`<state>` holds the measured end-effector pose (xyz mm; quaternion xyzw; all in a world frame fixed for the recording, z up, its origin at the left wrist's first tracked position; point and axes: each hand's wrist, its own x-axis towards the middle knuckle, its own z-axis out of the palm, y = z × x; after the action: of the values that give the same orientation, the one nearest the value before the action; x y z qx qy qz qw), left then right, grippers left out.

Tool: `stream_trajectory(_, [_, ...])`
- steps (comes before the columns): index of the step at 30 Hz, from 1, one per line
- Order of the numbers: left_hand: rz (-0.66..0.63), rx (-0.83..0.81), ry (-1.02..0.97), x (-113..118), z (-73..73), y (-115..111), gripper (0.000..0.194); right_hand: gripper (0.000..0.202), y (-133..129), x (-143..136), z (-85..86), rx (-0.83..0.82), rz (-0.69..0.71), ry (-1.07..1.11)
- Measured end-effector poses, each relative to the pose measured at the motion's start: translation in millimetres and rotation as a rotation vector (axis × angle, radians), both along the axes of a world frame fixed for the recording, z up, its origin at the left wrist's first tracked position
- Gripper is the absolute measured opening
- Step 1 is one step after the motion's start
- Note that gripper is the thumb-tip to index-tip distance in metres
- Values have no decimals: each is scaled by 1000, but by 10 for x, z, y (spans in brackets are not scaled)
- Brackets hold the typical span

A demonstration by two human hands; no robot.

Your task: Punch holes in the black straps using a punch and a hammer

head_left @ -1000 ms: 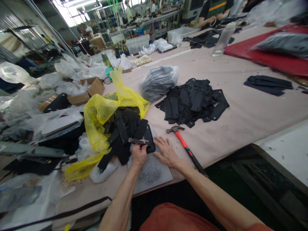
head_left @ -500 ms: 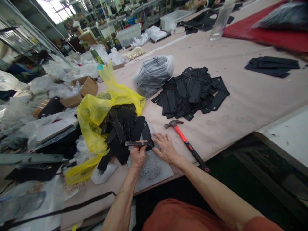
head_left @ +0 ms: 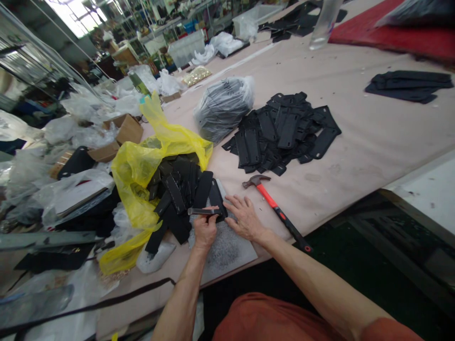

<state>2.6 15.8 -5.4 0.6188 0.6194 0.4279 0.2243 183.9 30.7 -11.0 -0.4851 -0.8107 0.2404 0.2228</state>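
My left hand (head_left: pixel 205 231) is closed round a metal hand punch (head_left: pixel 197 211), which lies nearly level with its tip over the lower end of a black strip (head_left: pixel 215 194). That strip rests on a pale, pitted board (head_left: pixel 229 265). My right hand (head_left: pixel 245 219) lies flat with fingers apart, its fingertips at the strip's right edge. Right of it is a claw hammer (head_left: pixel 275 207) with a red and black handle, touched by neither hand. More black strips (head_left: pixel 174 192) spill from a yellow plastic bag (head_left: pixel 133 166) on the left.
A heap of black pieces (head_left: pixel 284 128) with holes lies beyond the hammer, beside a stuffed clear bag (head_left: pixel 224 106). Farther right are a small stack of black pieces (head_left: pixel 408 86) and a clear bottle (head_left: pixel 322 31). Plastic bags and a cardboard box (head_left: pixel 128 129) crowd the left.
The view has shifted slightly. The punch and both hands keep nearly the same place at the black strip, and the hammer still lies on the table.
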Motion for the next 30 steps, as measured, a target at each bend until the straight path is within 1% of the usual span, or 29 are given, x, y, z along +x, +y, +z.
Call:
stream_trajectory(9, [45,36,170,109,-75,-15,20,53,-11,-5,23,-3,-3,5])
stream_trajectory(12, [5,37,212,97,-67,-3,21,53,-17,-7,23,3,-4,6])
stream_trajectory(16, [-41,44,213,62,-31,26,20,53,-21,-1,29,6,-9,0])
stream_trajectory(22, [-74,66,247,54,-34,46,21,53,-27,-9,23,4,-6,3])
stream_trajectory(25, [-96,40,286,61,-18,54,22,53,-12,-7,47,-7,12,-4])
stream_trajectory(28, [-96,0,325,72,13,57,23,47,24,101,138,12,29,-4])
stream_trajectory(30, [-85,-18,332,76,22,54,22,42,42,272,218,56,-50,-16])
